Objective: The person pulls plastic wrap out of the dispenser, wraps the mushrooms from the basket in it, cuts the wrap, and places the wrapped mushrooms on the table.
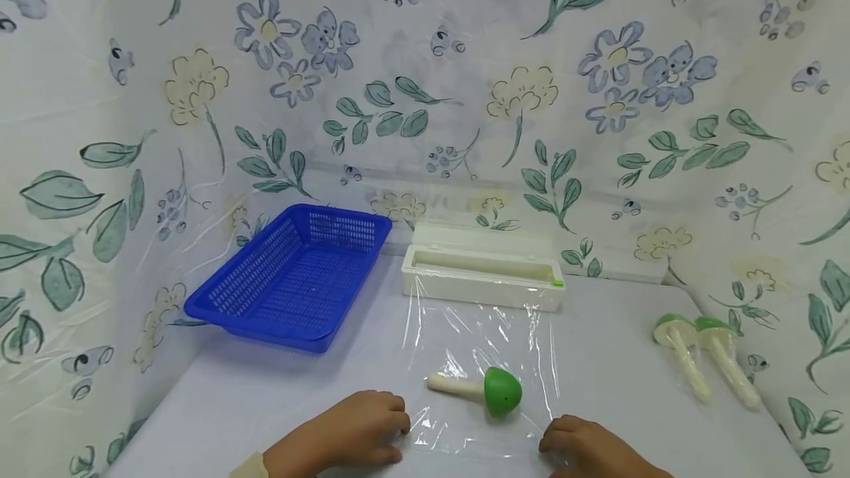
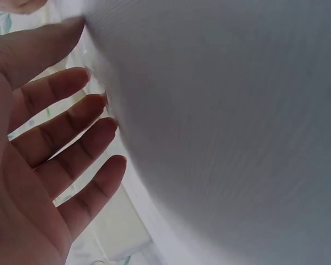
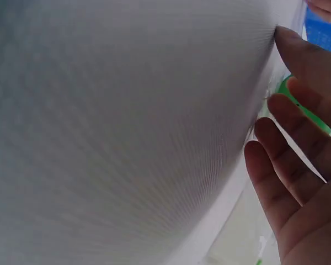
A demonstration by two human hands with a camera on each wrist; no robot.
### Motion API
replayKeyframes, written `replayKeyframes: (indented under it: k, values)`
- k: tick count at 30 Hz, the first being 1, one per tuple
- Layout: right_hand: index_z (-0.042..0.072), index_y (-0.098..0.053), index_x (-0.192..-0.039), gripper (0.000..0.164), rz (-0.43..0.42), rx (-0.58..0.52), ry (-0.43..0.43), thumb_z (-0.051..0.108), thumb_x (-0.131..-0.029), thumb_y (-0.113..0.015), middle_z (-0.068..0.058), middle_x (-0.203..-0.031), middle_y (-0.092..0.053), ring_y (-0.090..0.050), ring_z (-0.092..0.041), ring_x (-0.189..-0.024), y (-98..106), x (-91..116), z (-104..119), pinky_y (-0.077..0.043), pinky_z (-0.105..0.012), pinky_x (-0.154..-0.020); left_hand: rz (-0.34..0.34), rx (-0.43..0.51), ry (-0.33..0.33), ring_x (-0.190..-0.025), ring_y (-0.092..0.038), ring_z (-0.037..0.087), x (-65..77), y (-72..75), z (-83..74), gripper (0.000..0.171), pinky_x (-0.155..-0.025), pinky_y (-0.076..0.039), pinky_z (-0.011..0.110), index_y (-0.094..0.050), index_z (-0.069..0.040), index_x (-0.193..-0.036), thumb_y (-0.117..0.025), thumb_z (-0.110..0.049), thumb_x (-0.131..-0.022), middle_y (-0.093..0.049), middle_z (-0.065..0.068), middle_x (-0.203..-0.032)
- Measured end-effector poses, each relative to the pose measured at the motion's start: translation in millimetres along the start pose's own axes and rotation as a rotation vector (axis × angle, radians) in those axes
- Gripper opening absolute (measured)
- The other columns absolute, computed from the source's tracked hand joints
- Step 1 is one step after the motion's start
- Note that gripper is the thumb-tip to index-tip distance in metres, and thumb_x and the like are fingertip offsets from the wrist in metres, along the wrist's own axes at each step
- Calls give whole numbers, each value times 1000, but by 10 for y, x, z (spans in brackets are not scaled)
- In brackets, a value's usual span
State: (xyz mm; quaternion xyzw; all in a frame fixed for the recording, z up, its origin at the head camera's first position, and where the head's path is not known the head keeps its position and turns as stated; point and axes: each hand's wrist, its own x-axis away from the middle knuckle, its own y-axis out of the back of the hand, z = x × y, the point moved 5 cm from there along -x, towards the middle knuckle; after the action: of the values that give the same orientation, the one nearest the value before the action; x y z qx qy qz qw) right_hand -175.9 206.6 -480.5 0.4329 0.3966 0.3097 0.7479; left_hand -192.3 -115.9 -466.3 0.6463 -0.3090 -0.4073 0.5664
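Note:
Clear plastic film [image 1: 465,434] stretches over the table from a long white cling film box [image 1: 485,290]. On the sheet lies a toy mushroom [image 1: 502,391] with a green cap and pale stem, the cap toward the right. My left hand [image 1: 364,430] is at the film's near left corner, fingertips down at the table. At the near right corner is my right hand [image 1: 587,448], fingertips also down. Both wrist views show the left hand [image 2: 55,138] and right hand [image 3: 303,143] with thumb and fingers apart, fingers slightly bent, tips against the white surface.
A blue plastic basket [image 1: 325,330] stands at the back left. Two more green-capped mushrooms [image 1: 684,356], wrapped in film, lie at the right edge of the table. Behind the table hangs a flower-patterned curtain [image 1: 451,116].

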Motion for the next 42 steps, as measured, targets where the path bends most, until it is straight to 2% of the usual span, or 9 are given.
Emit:
replayKeyframes:
  k: [3, 9, 13, 17, 20, 23, 29, 36, 42]
  values:
    - [15, -70, -96, 21, 7, 16, 24, 14, -77, -80, 14, -96, -60, -55, 0, -86, -14, 7, -6, -44, -13, -73, -32, -15, -29, -66, -40, -4, -9, -16, -27, 12, -57, -35, 15, -66, -24, -80, -77, -28, -77, -48, -17, -78]
    - [18, -66, -85, 22, -49, 112, 65, 3, -75, -78, 14, -89, -57, -51, 3, -80, -24, -1, 15, -41, -9, -70, -97, -69, -63, -63, -38, -1, -30, -1, -81, 19, -55, -32, 15, -60, -23, -70, -76, -18, -78, -44, -14, -73]
    - [18, -61, -88, 23, -11, 101, -14, 5, -77, -76, 16, -88, -54, -48, 3, -78, -42, -1, -1, -41, -11, -67, -45, -65, -8, -64, -41, 0, -32, 0, -84, 16, -55, -35, 17, -59, -21, -76, -75, -21, -81, -43, -14, -74]
    - [20, -58, -92, 25, 9, 48, -113, 18, -78, -79, 19, -89, -50, -46, 4, -78, -40, 27, -20, -42, -14, -67, -13, -44, 15, -67, -43, 0, -17, 12, -88, 15, -57, -38, 19, -61, -21, -80, -76, -23, -80, -46, -15, -77]
    - [21, -58, -94, 26, -13, 36, -142, 14, -79, -78, 20, -89, -49, -47, 4, -79, -17, 40, -9, -43, -15, -68, -25, -45, 1, -66, -41, 0, -8, 29, -101, 14, -57, -37, 17, -62, -21, -78, -75, -18, -79, -45, -15, -76]
    - [21, -58, -93, 29, -38, 41, -159, 0, -80, -73, 19, -89, -51, -48, 3, -78, 22, 26, 6, -44, -16, -68, -31, -54, 5, -64, -40, 0, -5, 32, -104, 15, -56, -35, 17, -60, -21, -76, -73, -14, -82, -44, -14, -74]
    - [20, -59, -95, 25, -30, 61, -220, 0, -84, -71, 18, -90, -55, -51, 1, -77, 102, -25, -11, -49, -22, -67, -19, -40, 65, -62, -40, 1, -6, 20, -73, 16, -55, -36, 19, -56, -20, -79, -69, -13, -86, -44, -14, -70]
    - [18, -61, -91, 30, -234, 169, -113, -3, -75, -76, 17, -86, -57, -53, 1, -75, 209, -32, 34, -42, -12, -68, -14, -32, 103, -61, -39, 2, -20, 70, -29, 21, -55, -37, 21, -52, -20, -79, -68, -8, -85, -41, -14, -69]
    - [20, -59, -90, 32, -293, 190, -118, -4, -76, -76, 18, -84, -59, -54, 2, -75, 302, -79, 29, -41, -11, -69, -33, -23, 128, -58, -34, 3, -73, 169, 45, 29, -53, -34, 21, -47, -20, -76, -69, -2, -79, -37, -15, -67]
